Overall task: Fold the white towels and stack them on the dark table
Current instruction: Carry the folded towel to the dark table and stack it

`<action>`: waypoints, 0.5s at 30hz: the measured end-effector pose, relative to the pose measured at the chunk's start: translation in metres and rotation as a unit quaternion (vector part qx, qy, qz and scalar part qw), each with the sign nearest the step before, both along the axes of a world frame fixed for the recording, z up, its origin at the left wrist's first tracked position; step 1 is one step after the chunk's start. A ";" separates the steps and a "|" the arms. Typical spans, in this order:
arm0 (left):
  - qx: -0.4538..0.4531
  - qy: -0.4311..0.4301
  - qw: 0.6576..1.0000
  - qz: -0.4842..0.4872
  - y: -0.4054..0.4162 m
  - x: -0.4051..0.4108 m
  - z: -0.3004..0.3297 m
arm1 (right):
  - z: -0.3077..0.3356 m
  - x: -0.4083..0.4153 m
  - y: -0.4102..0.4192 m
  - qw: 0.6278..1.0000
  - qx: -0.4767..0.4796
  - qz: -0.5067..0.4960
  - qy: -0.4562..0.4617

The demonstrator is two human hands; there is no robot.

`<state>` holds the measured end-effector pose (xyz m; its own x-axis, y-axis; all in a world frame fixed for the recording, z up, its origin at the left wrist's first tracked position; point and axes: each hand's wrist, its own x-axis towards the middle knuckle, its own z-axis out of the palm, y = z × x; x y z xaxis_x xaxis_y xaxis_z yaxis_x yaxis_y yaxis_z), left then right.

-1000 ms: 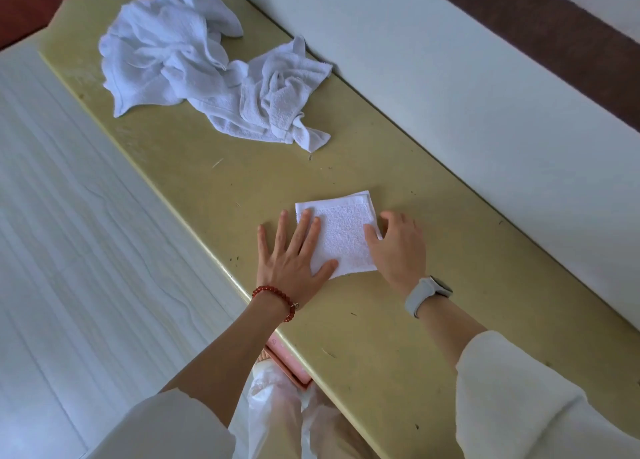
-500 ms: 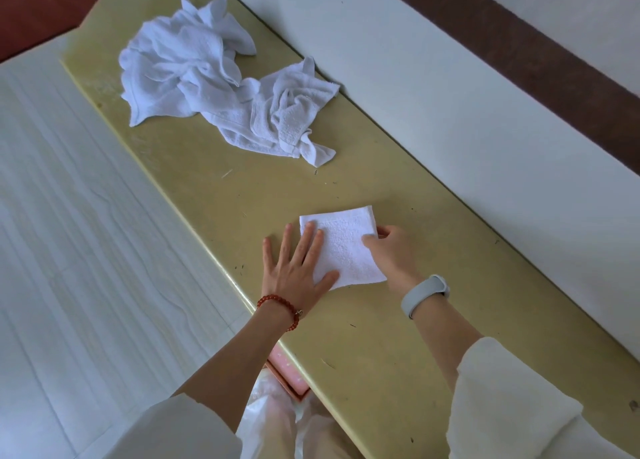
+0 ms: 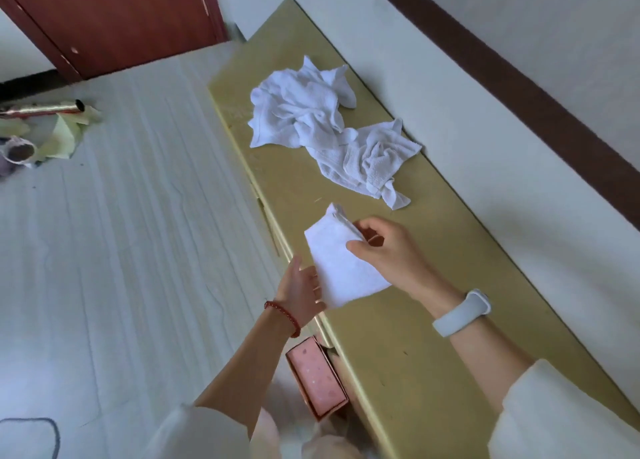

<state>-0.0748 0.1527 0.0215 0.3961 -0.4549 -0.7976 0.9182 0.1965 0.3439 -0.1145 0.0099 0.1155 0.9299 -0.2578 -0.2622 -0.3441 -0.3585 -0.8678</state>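
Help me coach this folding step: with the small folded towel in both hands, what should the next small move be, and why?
Probably set the folded towel down flat on a bare part of the table. The right hand pinches its far edge, the left hand holds its near edge, and it looks fully folded. The crumpled towels lie unfolded farther along.

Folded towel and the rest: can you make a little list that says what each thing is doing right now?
folded towel: white, lifted at the table's near edge, held by both hands
right hand: pinches the towel's far side
left hand: holds its near edge
unfolded towels: crumpled heap farther along the table
table: yellowish top, set along a wall
pink box: below the table's edge
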 end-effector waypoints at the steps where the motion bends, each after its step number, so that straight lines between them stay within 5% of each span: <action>1: -0.039 0.003 0.999 0.015 0.014 0.005 0.003 | 0.004 0.007 0.009 1.000 0.014 -0.005 0.001; 3: -0.035 -0.031 0.997 0.055 0.046 0.016 0.012 | 0.004 0.020 0.029 0.999 0.035 -0.017 0.012; 7: 0.109 -0.145 0.974 0.135 0.129 0.039 0.030 | -0.007 0.054 0.097 0.997 0.064 -0.015 0.051; 15: 0.352 -0.302 0.875 0.135 0.343 0.109 0.056 | -0.017 0.151 0.325 0.995 0.077 0.038 0.052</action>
<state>0.0342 0.4961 0.0772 0.8599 0.2415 -0.4496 0.4790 -0.0777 0.8744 0.0370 0.3344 0.0982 0.9110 -0.1367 -0.3890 -0.4118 -0.2530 -0.8755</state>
